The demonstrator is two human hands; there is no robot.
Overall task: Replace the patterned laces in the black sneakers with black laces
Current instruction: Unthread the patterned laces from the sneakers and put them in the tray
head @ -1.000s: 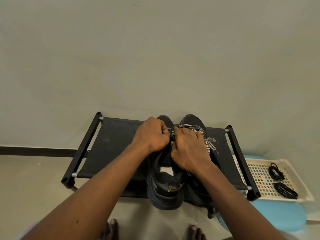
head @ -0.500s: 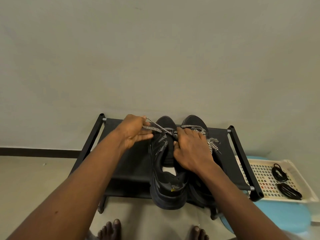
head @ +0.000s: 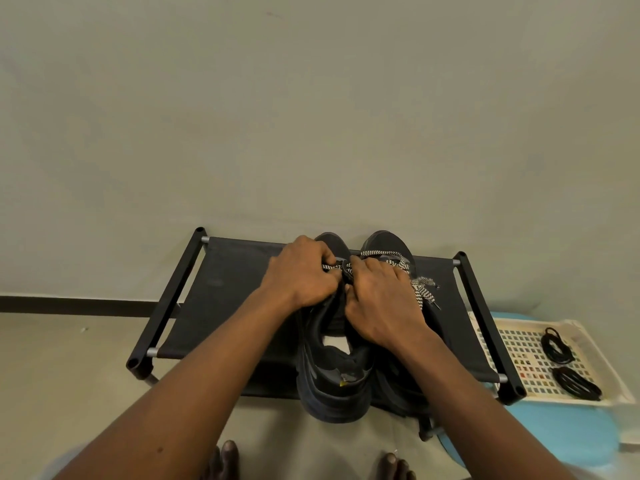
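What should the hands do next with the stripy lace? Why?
Probably draw the patterned lace out of another eyelet on the sneaker: left hand and right hand both grip it, and the black laces lie in the tray.

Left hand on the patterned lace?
Touching. Head view shows the left hand pinching the patterned lace above the left sneaker.

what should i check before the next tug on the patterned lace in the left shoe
1. Left hand grips the patterned lace: ok
2. Right hand holds it at the left shoe: ok
3. Shoe sits on the rack: ok
4. How much is left to unthread: cannot tell, hands cover it
5. Black laces wait in the tray: ok
6. Right shoe unlaced: not ok
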